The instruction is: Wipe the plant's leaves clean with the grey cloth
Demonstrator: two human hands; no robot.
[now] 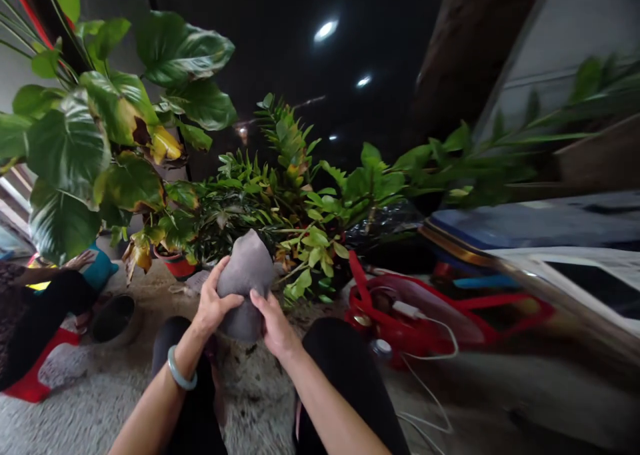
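Between my knees I hold up a grey, soft-looking stuffed cloth piece [246, 268], rounded with a narrower tip at the top; its exact kind does not show. My left hand [216, 303] grips its left side, thumb across the front and fingers partly behind it. On the lower right, my right hand [276, 327] closes on the same piece with the thumb pressed to its front. A pale green bangle [181, 369] circles my left wrist. The fingers behind the cloth are hidden.
Leafy potted plants [295, 195] line the far side, with a red pot [177, 265] among them. At right are a red bag [410, 308], a white cable [425, 381] and a blurred table [500, 241]. Another person's arm [50, 301] and a dark bucket [114, 318] are at left.
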